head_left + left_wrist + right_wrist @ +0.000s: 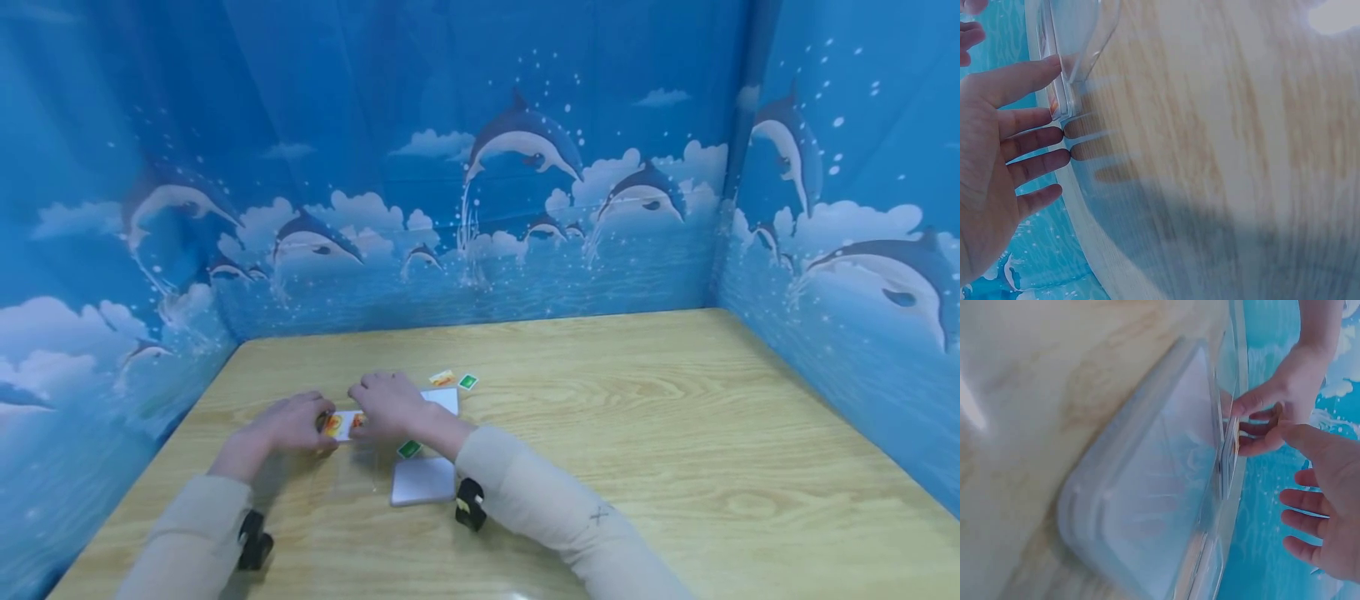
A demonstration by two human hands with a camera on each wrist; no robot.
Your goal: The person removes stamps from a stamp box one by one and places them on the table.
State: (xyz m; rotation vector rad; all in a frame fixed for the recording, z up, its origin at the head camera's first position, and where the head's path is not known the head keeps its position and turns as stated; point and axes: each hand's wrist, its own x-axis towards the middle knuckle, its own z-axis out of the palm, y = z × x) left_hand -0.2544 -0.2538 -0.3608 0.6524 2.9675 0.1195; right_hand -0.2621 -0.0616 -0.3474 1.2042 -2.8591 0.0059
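A flat clear plastic case (1067, 103) lies with its left end between the thumb and index finger of my left hand (291, 422), the other fingers loosely spread. Its transparent lid (1096, 40) slants up toward me. Orange pictures (335, 426) show on the white strip between my hands in the head view. My right hand (390, 406) hovers over the strip's right end, thumb and fingers apart. In the right wrist view, the right hand (1335, 494) is close beside the left hand (1288, 397), with nothing visible between its fingers.
A white case (422, 482) lies nearer me, a white panel (444, 400) behind the right wrist. Small green cards (408, 450) and an orange card (442, 377) lie around them on the wood-grain table (637, 442). Dolphin-print curtains (480, 167) enclose the back and sides.
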